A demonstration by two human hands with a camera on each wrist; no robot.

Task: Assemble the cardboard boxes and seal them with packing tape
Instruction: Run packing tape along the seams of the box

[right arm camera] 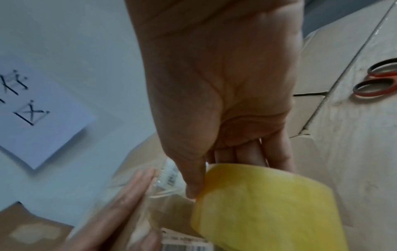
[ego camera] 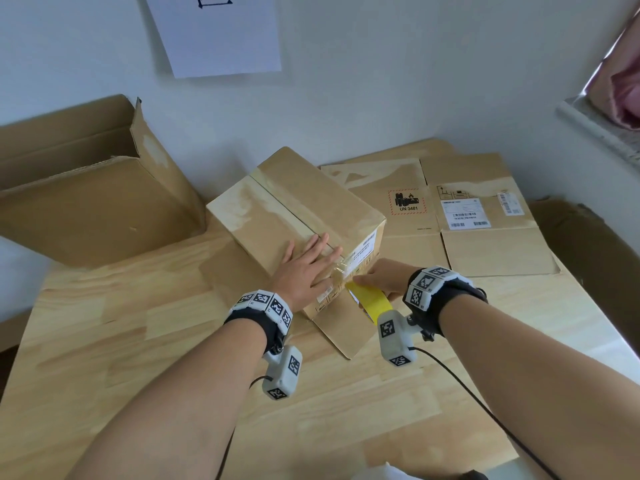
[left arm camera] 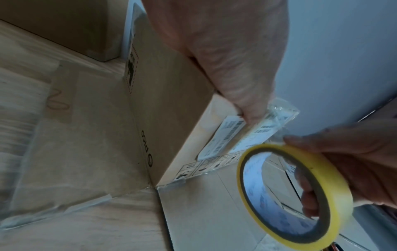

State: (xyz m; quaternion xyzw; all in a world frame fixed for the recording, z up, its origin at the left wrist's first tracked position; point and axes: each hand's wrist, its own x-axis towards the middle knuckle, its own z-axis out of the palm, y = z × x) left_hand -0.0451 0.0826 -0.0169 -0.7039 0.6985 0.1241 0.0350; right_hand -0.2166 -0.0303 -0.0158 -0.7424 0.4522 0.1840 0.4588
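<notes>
A closed cardboard box stands on the wooden table with clear tape along its top seam. My left hand lies flat with straight fingers on the near end of the top, over the tape, and in the left wrist view its thumb presses the labelled side. My right hand grips a yellow roll of packing tape just below that corner. A clear strip of tape runs from the roll up over the box edge. The roll shows its open core in the left wrist view.
A large open box stands at the back left. Flattened cartons with labels cover the right of the table. Orange-handled scissors lie on them. A loose flap lies on the table under the box's near side.
</notes>
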